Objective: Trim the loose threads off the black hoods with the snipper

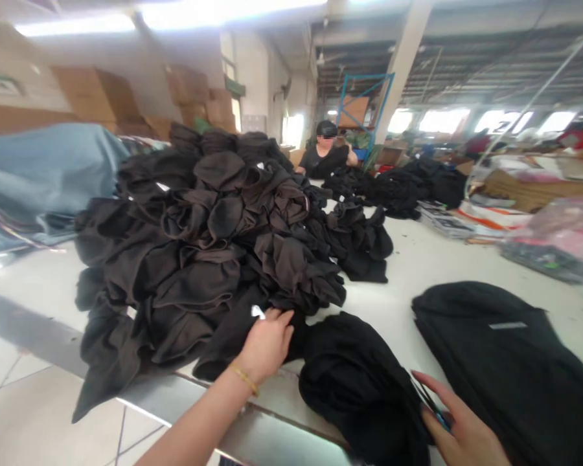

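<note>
Garment heap (199,259) against left hand (267,346), folded black stack (505,349), plastic bag (558,226) beyond

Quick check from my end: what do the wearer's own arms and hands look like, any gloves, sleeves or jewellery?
Both the left hand and right hand are gloveless. The left forearm is bare as far as it shows, with a thin yellow-gold bracelet at the wrist. The picture's edge cuts off the right wrist, so any sleeve or band there can't be judged.
</note>
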`<state>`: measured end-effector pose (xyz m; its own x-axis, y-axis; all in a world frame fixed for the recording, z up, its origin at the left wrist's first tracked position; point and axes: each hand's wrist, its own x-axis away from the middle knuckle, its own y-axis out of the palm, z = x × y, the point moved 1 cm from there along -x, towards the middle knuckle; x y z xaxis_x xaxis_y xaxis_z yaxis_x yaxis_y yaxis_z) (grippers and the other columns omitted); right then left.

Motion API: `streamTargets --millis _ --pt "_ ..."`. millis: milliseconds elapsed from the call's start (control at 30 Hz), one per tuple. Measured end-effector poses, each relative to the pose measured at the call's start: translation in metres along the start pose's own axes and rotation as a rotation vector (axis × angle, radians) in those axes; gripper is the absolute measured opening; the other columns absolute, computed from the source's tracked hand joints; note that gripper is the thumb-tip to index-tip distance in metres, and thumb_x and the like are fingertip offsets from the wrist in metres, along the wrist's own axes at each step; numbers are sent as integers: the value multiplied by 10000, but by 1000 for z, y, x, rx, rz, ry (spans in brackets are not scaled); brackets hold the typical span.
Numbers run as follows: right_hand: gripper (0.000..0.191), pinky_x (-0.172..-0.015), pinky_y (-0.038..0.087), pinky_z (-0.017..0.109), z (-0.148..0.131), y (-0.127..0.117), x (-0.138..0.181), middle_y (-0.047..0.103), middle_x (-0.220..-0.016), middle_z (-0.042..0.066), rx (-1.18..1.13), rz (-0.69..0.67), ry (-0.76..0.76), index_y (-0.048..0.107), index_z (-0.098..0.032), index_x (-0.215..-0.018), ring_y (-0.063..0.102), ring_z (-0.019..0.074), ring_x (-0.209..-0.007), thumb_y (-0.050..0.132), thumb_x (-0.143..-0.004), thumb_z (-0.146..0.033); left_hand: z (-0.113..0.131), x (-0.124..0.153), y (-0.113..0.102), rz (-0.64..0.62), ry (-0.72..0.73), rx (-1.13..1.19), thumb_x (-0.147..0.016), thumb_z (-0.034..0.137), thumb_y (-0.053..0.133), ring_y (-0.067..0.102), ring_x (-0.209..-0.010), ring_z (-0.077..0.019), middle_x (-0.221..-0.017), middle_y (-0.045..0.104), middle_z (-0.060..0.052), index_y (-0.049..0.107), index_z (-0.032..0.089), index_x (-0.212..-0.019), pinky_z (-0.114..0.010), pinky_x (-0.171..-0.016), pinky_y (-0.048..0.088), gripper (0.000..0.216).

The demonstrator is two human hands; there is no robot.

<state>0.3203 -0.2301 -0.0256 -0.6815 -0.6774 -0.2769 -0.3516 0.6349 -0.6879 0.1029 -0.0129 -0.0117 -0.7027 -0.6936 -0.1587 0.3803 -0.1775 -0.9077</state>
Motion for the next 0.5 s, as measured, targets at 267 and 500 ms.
streamTargets --millis 267,500 --pt "356 -667 501 298 -7 24 34 685 -819 70 -224 -97 285 653 -158 -848 626 218 -747 615 -628 -435 34 46 28 -34 94 403 -807 284 522 581 -957 -190 -1054 614 -48 525 231 -1171 -323 -852 471 368" --pt "268 -747 442 292 -25 -38 21 631 -814 62 -40 588 128 618 -160 -874 572 177 -746 552 -767 -396 26 44 -38 638 213 267 -734 73 457 587 -884 -166 -965 595 -4 659 293 -907 -298 -821 487 345"
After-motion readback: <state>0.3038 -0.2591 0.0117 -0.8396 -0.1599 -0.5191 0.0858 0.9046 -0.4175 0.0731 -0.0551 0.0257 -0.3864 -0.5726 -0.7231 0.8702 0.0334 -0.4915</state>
